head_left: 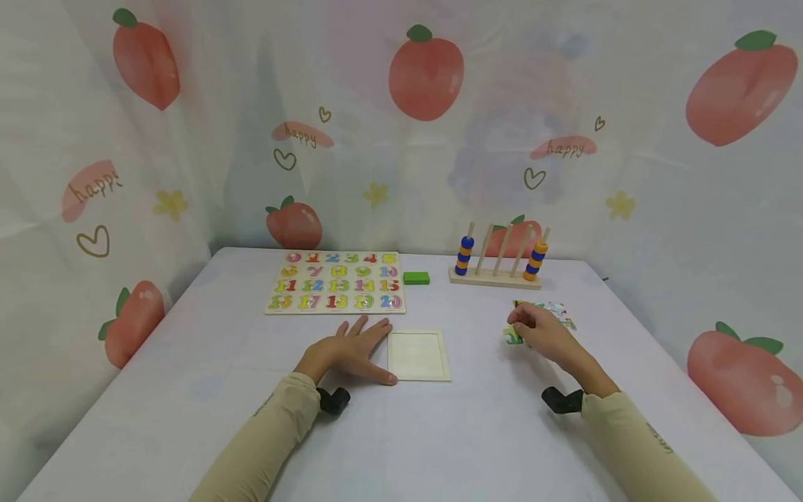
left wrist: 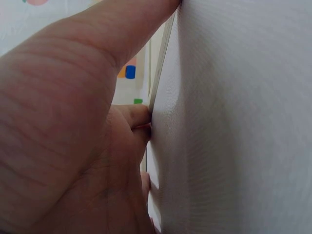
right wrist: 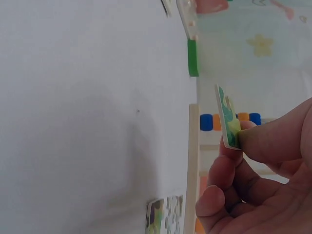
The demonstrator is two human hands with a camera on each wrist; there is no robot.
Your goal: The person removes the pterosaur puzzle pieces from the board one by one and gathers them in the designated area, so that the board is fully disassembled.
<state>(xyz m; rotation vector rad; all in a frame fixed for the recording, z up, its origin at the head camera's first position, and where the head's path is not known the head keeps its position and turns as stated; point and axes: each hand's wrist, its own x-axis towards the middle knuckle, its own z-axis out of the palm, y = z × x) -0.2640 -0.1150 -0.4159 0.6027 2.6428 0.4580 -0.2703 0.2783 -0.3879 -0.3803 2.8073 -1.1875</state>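
My left hand (head_left: 354,355) lies spread at the left side of a shallow square wooden puzzle tray (head_left: 417,355), its thumb and index finger touching the edge. In the left wrist view the thumb and fingertips meet the thin tray edge (left wrist: 161,73). To the right, my right hand (head_left: 547,336) pinches a green and yellow puzzle piece (right wrist: 228,119) between thumb and fingers, raised above the tabletop. Other printed puzzle pieces (head_left: 563,314) lie just beyond that hand, partly hidden behind it.
A number board (head_left: 335,282) lies at the back left, with a green block (head_left: 417,278) beside it. At the back right stands a wooden bead rack (head_left: 495,279) with blue and orange rings on its end rods. A printed cloth wall encloses the table.
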